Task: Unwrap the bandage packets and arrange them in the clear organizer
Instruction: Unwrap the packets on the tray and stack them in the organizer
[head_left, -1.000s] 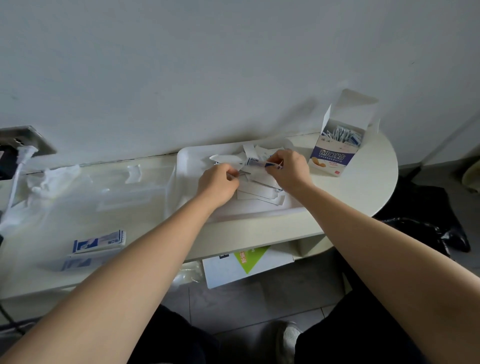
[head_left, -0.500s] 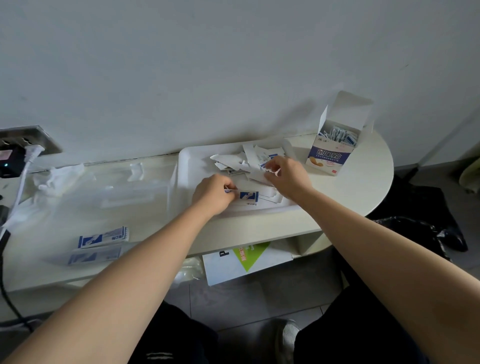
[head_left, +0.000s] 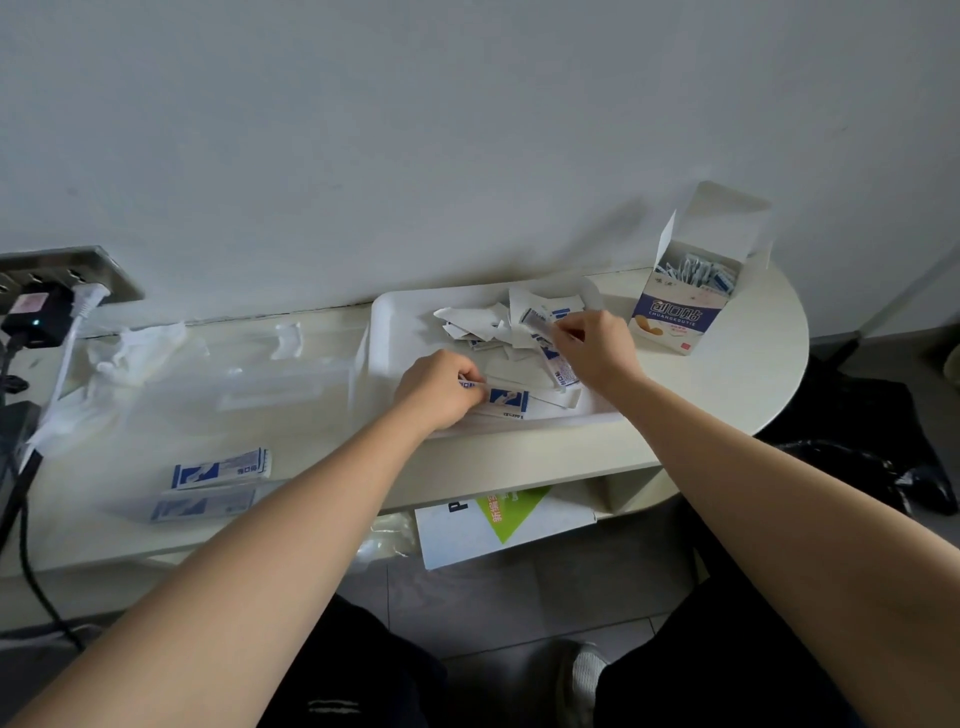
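Although torn wrappers (head_left: 478, 325) already litter the white tray (head_left: 395, 322), the carton (head_left: 680, 312) at its two o'clock looks well stocked, so most work likely remains. Two packets (head_left: 221, 467) lie at eight o'clock, near the clear organizer (head_left: 270, 384). The left hand (head_left: 436, 392) pinches a bandage packet (head_left: 506, 401) on the tray; the right hand (head_left: 592, 343) pinches a printed strip (head_left: 537, 318), raised.

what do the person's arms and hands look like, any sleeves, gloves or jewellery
The left arm and right arm are bare to the frame edge, with no sleeve in view. The left hand and right hand are ungloved; no ring, watch or wristband shows on the sides visible.
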